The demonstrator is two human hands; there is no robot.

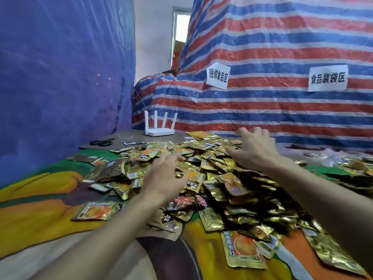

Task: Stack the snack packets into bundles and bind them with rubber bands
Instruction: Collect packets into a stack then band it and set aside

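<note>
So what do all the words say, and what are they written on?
"捆绑食品区": left paper sign, stuck on the striped tarp.
"食品装袋区": right paper sign, on the same tarp.
Snack packets: they carry printed writing, but it is too small and blurred to read.

On surface (pixel 40 199): packet heap (pixel 212 178), centre to right. Left hand (pixel 163 174) over heap's near-left part; right hand (pixel 254 148) over its far side. Lone packet (pixel 96 210) apart, left of heap's near edge. Scissors (pixel 103 142) far left; router (pixel 160 130) right of them, behind heap, before tarp (pixel 262 110). Sign (pixel 218 76) on tarp; second sign (pixel 328 78) to its right.
</note>
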